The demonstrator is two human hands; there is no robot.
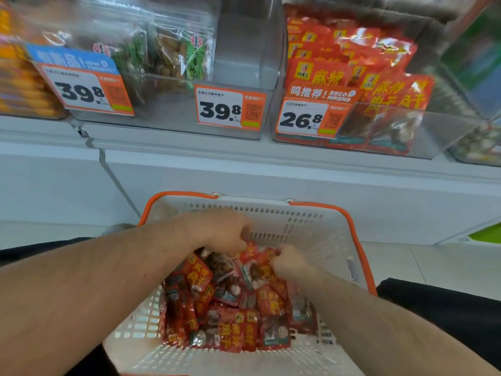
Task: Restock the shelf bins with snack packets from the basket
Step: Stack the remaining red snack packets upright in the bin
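Both hands reach into the basket (311, 221). Left hand (219, 230) and right hand (288, 260) each grip red packets (230, 308) with curled fingers.

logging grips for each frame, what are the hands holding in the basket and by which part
Both hands grip red snack packets at the top of the pile in the basket: left hand and right hand pinch upper edges. Exactly which packets cannot be told.
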